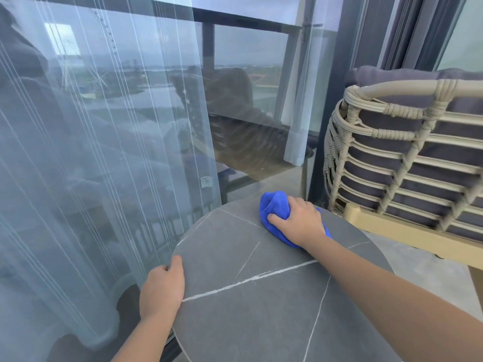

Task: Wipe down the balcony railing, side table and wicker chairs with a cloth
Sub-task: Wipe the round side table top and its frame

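Observation:
A round grey side table with thin white veins fills the lower middle of the head view. My right hand grips a bunched blue cloth and holds it down on the table's far edge. My left hand holds the table's left rim, thumb on top and fingers curled over the edge. A wicker chair with a dark grey cushion stands to the right of the table, its woven side facing me. The dark balcony railing runs across the top behind glass.
A sheer white curtain hangs at the left, close to the table's left rim. A glass panel and a dark frame post stand between the table and the chair. Pale floor shows at the right below the chair.

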`<state>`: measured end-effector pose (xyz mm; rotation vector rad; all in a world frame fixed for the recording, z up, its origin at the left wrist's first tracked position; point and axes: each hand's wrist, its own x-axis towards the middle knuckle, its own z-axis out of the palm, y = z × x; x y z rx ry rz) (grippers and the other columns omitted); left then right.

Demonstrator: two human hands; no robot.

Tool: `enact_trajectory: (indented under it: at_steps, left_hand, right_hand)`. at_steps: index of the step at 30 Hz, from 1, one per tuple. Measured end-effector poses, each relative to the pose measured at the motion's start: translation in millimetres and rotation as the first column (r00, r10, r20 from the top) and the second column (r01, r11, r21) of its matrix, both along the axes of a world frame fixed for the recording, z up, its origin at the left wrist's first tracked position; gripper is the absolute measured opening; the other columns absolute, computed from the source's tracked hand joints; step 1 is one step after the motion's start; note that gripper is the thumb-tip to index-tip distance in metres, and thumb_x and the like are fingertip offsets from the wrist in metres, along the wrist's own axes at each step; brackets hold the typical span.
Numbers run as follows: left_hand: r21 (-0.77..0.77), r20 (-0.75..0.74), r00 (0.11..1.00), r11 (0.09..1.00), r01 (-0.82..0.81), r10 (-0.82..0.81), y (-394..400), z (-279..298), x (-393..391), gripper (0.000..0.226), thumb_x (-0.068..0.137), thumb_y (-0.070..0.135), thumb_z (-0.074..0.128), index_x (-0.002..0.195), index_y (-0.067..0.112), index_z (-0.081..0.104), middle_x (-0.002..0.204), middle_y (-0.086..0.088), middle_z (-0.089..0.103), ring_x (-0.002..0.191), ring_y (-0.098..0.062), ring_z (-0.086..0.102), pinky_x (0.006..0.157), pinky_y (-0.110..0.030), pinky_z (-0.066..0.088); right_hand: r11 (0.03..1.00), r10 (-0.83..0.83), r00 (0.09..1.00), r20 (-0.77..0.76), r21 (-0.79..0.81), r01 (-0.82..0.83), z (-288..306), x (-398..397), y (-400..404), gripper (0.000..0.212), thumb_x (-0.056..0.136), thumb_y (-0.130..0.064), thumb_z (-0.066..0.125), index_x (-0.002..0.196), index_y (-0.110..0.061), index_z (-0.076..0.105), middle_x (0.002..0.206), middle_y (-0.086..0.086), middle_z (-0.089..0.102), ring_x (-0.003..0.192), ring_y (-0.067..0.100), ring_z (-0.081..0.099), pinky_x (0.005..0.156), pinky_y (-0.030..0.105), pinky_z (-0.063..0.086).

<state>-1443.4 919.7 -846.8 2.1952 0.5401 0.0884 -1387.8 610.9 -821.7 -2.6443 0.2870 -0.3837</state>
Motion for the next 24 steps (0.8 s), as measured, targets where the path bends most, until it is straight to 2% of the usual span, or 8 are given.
enact_trajectory:
  at_steps: [6,9,11,15,17,19,22,24]
  left_hand:
    - [0.047,0.003,1.000,0.999,0.000,-0.001,1.1,1.5,-3.1,0.053,0.101,0.040,0.038,0.084,0.000,0.068,0.081,-0.013,0.067,0.073,-0.027,0.059,0.062,-0.035,0.040]
    - [0.120,0.021,1.000,0.993,-0.001,-0.001,-0.4,6.3,-8.8,0.047,0.101,0.040,0.038,0.085,0.004,0.062,0.081,-0.011,0.063,0.075,-0.027,0.057,0.065,-0.037,0.040]
    - [0.192,0.030,0.999,0.981,0.006,-0.012,-1.4,10.5,-13.9,0.038,0.101,0.041,0.039,0.095,0.009,0.057,0.081,-0.006,0.057,0.081,-0.030,0.055,0.068,-0.038,0.038]
    - [0.364,0.113,0.990,0.930,0.041,-0.088,-4.0,17.0,-21.5,0.032,0.098,0.039,0.049,0.117,0.014,0.054,0.108,-0.016,0.062,0.102,-0.038,0.056,0.077,-0.042,0.040]
    - [0.492,0.143,0.979,0.869,0.055,-0.143,-3.8,17.7,-20.3,0.034,0.096,0.037,0.053,0.119,0.013,0.059,0.113,-0.020,0.061,0.110,-0.040,0.054,0.083,-0.046,0.042]
    - [0.616,0.174,0.959,0.784,0.070,-0.223,-6.8,17.7,-17.8,0.027,0.095,0.034,0.059,0.108,0.011,0.065,0.108,-0.020,0.061,0.106,-0.040,0.054,0.084,-0.048,0.042]
    - [0.798,0.181,0.897,0.593,0.106,-0.404,-11.3,15.3,-16.5,0.026,0.089,0.031,0.054,0.085,0.010,0.070,0.097,-0.017,0.063,0.094,-0.040,0.059,0.075,-0.047,0.040]
    - [0.865,0.164,0.848,0.486,0.122,-0.505,-14.2,14.4,-14.5,0.029,0.085,0.028,0.049,0.081,0.010,0.072,0.098,-0.016,0.066,0.092,-0.039,0.061,0.073,-0.047,0.039]
  right_hand:
    - [0.985,0.173,0.985,0.023,-0.007,-0.173,0.5,-32.3,35.4,0.032,0.082,-0.061,0.060,0.098,-0.036,0.050,0.103,-0.013,0.054,0.103,0.020,0.050,0.096,0.038,0.039]
    - [0.972,0.233,0.972,0.034,0.016,-0.233,-2.3,-51.5,44.3,0.036,0.077,-0.066,0.054,0.096,-0.036,0.052,0.100,-0.013,0.057,0.100,0.019,0.051,0.097,0.039,0.041]
    - [0.965,0.260,0.965,0.046,0.034,-0.261,-6.0,-62.9,46.1,0.037,0.075,-0.069,0.050,0.093,-0.037,0.050,0.098,-0.014,0.058,0.099,0.018,0.052,0.098,0.040,0.042]
    - [0.949,0.300,0.953,0.049,0.081,-0.303,-11.5,-94.6,35.9,0.041,0.074,-0.071,0.052,0.097,-0.037,0.052,0.105,-0.016,0.059,0.106,0.015,0.052,0.103,0.039,0.039]
    - [0.945,0.303,0.952,0.050,0.110,-0.307,-8.9,-111.0,25.4,0.045,0.073,-0.071,0.053,0.101,-0.036,0.055,0.107,-0.017,0.059,0.109,0.015,0.051,0.105,0.038,0.038]
    - [0.948,0.291,0.956,0.041,0.124,-0.294,-5.7,-127.5,11.6,0.044,0.073,-0.071,0.053,0.102,-0.037,0.055,0.108,-0.016,0.060,0.109,0.014,0.051,0.104,0.038,0.038]
    - [0.957,0.259,0.965,0.036,0.123,-0.262,-3.0,-148.5,-9.3,0.036,0.074,-0.070,0.053,0.097,-0.042,0.050,0.103,-0.018,0.059,0.106,0.014,0.051,0.104,0.039,0.039]
    - [0.966,0.227,0.973,0.045,0.119,-0.231,-2.7,-159.5,-22.9,0.042,0.073,-0.070,0.052,0.102,-0.040,0.054,0.105,-0.018,0.059,0.107,0.014,0.052,0.105,0.039,0.039]
